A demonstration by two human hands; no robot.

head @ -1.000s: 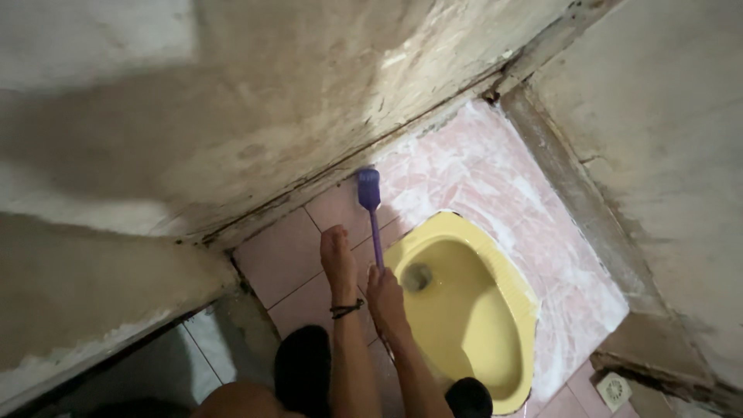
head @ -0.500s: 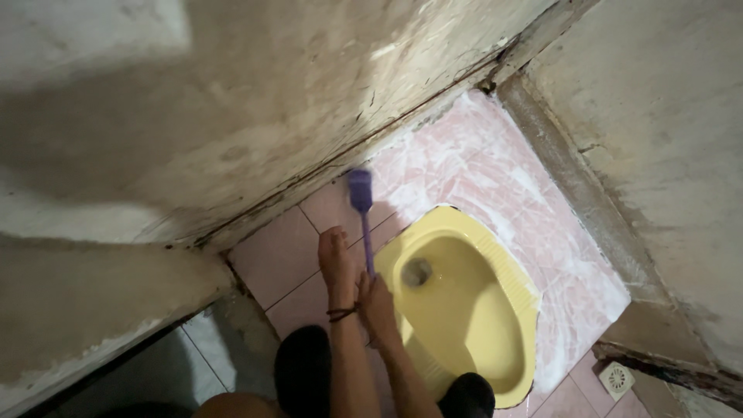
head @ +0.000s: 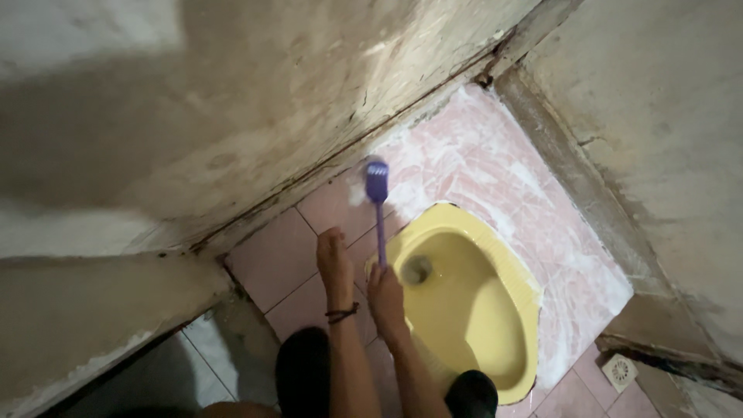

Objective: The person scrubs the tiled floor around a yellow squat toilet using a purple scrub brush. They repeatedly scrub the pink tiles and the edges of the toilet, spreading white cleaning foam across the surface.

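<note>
A purple brush [head: 377, 186] is gripped by its handle in the right hand [head: 385, 292], its head pressed on the soapy pink floor tiles [head: 480, 166] just beside the yellow squat toilet [head: 464, 298]. The left hand [head: 334, 263] is laid flat and open on the tiles, touching nothing else.

Brush on the floor tiles
Right hand [head: 385, 298] grips the purple brush [head: 377, 186] beside the yellow toilet [head: 495, 255]; left hand [head: 334, 259] rests flat.
</note>
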